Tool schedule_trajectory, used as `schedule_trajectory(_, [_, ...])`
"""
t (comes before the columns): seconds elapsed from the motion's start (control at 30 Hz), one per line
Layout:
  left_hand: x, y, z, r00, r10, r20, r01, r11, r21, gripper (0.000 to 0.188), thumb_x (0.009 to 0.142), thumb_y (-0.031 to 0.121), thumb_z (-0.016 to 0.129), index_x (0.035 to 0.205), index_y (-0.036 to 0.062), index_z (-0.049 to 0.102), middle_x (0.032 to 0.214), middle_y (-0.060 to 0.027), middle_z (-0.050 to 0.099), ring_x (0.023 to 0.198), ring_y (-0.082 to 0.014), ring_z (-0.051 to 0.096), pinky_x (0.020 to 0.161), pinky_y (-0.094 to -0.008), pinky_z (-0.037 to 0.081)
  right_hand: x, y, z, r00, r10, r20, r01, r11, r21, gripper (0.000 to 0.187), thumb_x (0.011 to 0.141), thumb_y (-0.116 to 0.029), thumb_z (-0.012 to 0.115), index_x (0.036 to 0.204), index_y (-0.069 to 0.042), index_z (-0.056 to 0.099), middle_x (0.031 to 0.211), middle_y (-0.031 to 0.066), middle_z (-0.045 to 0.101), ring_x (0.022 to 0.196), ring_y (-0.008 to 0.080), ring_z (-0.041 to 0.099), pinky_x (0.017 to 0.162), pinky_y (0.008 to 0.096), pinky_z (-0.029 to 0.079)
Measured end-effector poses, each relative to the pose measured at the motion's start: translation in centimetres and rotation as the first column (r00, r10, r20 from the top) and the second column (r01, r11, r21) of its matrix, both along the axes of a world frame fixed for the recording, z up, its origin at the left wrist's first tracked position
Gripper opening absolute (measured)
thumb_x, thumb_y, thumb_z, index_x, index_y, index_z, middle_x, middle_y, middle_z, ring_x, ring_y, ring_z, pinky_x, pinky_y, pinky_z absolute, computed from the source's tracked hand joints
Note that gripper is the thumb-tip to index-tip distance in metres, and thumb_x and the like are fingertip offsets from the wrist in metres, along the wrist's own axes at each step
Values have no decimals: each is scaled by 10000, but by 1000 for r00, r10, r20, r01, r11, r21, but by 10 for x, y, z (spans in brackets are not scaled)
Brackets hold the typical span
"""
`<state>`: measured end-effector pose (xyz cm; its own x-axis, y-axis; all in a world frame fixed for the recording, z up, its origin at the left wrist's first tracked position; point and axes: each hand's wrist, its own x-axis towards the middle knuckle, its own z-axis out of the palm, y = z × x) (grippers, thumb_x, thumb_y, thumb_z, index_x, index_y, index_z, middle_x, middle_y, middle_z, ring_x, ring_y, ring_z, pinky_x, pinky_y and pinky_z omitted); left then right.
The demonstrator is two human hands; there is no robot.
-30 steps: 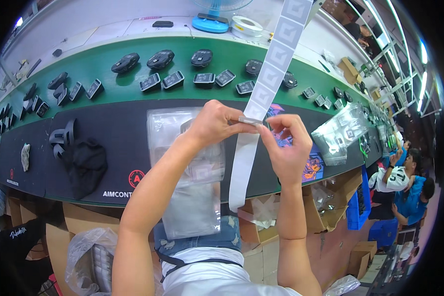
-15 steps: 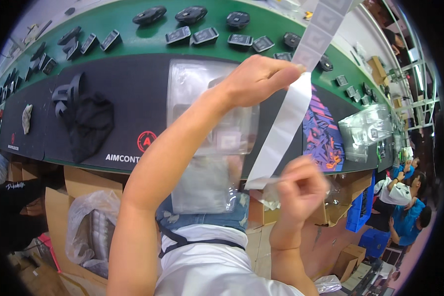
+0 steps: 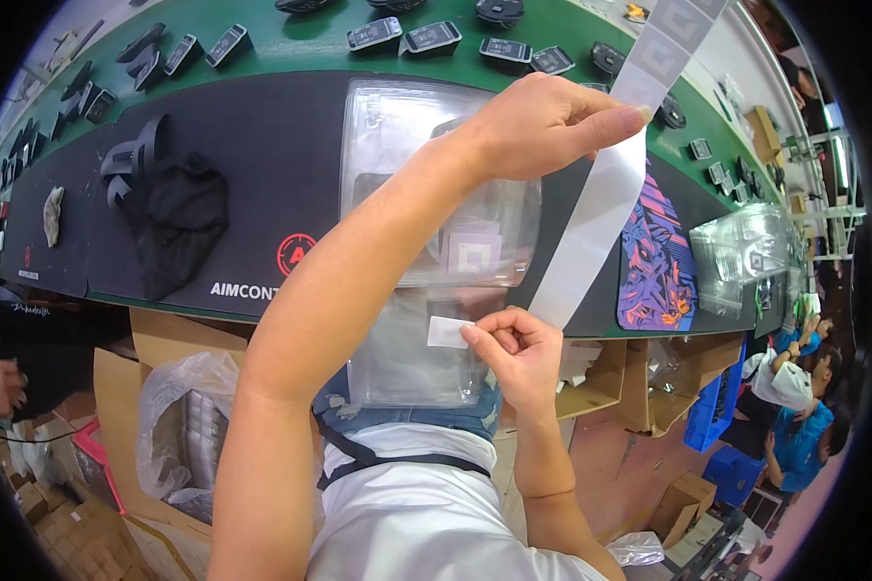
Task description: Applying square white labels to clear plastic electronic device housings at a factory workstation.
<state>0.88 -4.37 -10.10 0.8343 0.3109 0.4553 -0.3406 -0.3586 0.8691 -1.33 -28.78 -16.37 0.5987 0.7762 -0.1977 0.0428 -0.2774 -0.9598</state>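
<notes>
My left hand (image 3: 552, 128) reaches across to the right and pinches a long strip of stickers (image 3: 661, 58) between thumb and fingers. Its upper stretch carries pale grey square prints; the bare white backing (image 3: 596, 228) hangs down behind my right hand. In my right hand (image 3: 525, 360), thumb and forefinger grip a small white sticker (image 3: 447, 332) by its right edge. The sticker is above a clear plastic blister pack (image 3: 412, 363) that overhangs the table edge at my lap. Another clear blister pack (image 3: 388, 111) lies beyond it, with a square-printed card (image 3: 475, 254) showing, partly hidden by my left forearm.
A black cloth (image 3: 179, 228) lies on the black mat at left. Several dark devices (image 3: 431, 39) line the green table behind. A colourful patterned pad (image 3: 654, 261) and more clear packs (image 3: 741, 252) are at right. Below the table edge stand open cardboard boxes (image 3: 116, 426). People sit far right.
My right hand has come left and down from the strip's lower end, and a small white sticker now shows in its fingers. My left hand has shifted slightly right and up with the strip.
</notes>
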Motion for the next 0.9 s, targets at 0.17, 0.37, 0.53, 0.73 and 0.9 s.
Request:
schedule_trajectory(0.17, [4, 0, -1, 1000, 20, 20, -19, 999, -38, 648, 983, 652, 530, 955, 49, 764, 724, -57, 651, 730, -148, 647, 694, -304, 488, -1, 2, -6, 1000, -11, 3, 11, 1000, 13, 161, 824, -124, 855, 849, -8, 747, 606, -116, 401, 568, 7, 315, 512, 209, 232])
schedule_trajectory(0.37, [6, 0, -2, 999, 14, 43, -12, 999, -48, 647, 975, 652, 544, 1033, 54, 782, 759, -66, 692, 732, -165, 664, 697, -306, 498, -6, 4, -12, 981, -41, 191, 36, 999, 32, 163, 830, -124, 858, 866, -14, 744, 588, -84, 436, 558, 7, 329, 496, 217, 243])
schedule_trajectory(0.53, [5, 1, -2, 999, 12, 37, -9, 997, -78, 625, 970, 640, 563, 1116, 70, 774, 778, -69, 707, 756, -162, 684, 711, -299, 508, -13, 8, -23, 861, -132, 492, 26, 976, 216, 149, 823, -7, 817, 936, -10, 720, 755, -3, 552, 654, 81, 480, 550, 228, 393])
schedule_trajectory(0.73, [7, 6, -3, 999, 8, 47, -6, 999, -42, 601, 980, 607, 573, 1154, 64, 764, 817, -88, 733, 754, -164, 705, 726, -301, 524, -9, -11, -33, 449, 91, 889, -343, 936, 77, 591, 756, -243, 861, 1293, -67, 689, 1408, 114, 601, 1264, 336, 516, 1074, 437, 408])
schedule_trajectory(0.9, [5, 8, 1, 997, -53, -63, 47, 994, -94, 514, 1041, 467, 576, 1275, 26, 703, 937, -45, 732, 817, -104, 630, 758, -272, 522, -9, -33, -28, 322, 407, 855, -440, 864, -245, 1037, 707, -624, 814, 1476, -3, 498, 1595, 136, 424, 1511, 408, 282, 1210, 591, 166])
